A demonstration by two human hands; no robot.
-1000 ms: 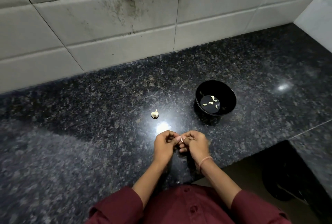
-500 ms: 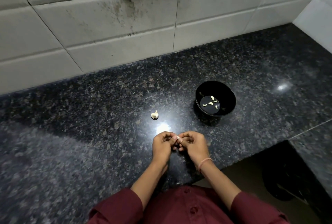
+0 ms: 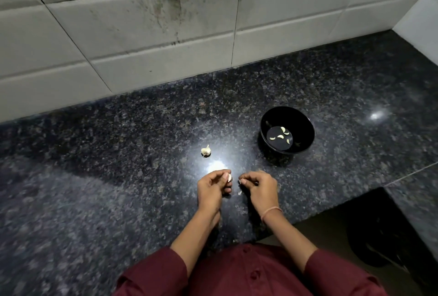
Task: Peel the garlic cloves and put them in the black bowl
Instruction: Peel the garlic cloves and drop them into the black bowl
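Left hand [image 3: 212, 189] pinches clove [image 3: 229, 178] above bench [image 3: 118, 177] front edge. Right hand [image 3: 262, 187] pinches pale scrap [image 3: 241, 181], probably skin. Clove: light, firm, likely slippery bare; grip ends. Bowl [image 3: 307, 129] back-right holds peeled cloves [image 3: 280, 136].

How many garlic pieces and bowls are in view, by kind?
Round black bowl: 1
Pale peeled garlic cloves in the bowl: 5
Whitish garlic bulb piece on the dark granite counter: 1
Pale garlic clove held in the left hand: 1
Total: 8
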